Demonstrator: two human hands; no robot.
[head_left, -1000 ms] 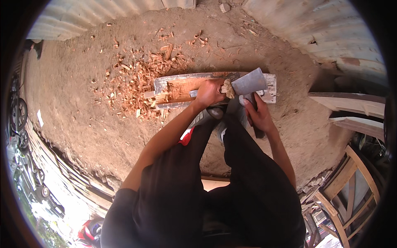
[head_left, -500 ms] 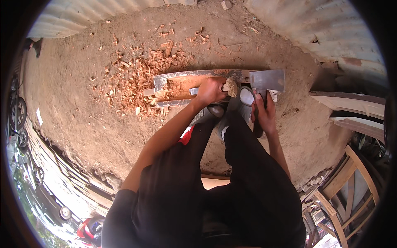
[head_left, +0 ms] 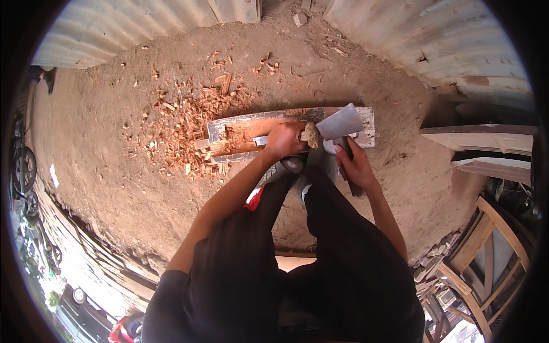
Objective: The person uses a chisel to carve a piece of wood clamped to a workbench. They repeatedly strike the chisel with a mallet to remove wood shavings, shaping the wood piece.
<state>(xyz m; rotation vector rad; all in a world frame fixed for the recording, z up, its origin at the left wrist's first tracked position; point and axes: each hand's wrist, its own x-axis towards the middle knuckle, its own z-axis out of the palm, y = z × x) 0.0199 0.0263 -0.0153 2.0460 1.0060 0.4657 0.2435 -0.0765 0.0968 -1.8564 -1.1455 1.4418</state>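
Observation:
My left hand is closed round a chisel, whose flat metal blade points left and whose frayed wooden butt sticks out on the right. The chisel lies over a hollowed wooden piece with dark, worn edges and fresh reddish cuts. In my right hand is a hatchet, gripped by its dark handle. Its broad grey head is tilted and stands just right of the chisel butt. My shoes are at the wood's near side, and the left hand hides part of the chisel.
Reddish wood chips cover the dirt floor left of the wood. Corrugated metal sheets border the far side. Curved timber pieces lie at right, with a wooden frame nearer. Stacked boards and parked vehicles are at left.
The hatchet head has swung left and tilted, coming close to the chisel butt, and my right hand has shifted left with it. My left hand keeps hold of the chisel.

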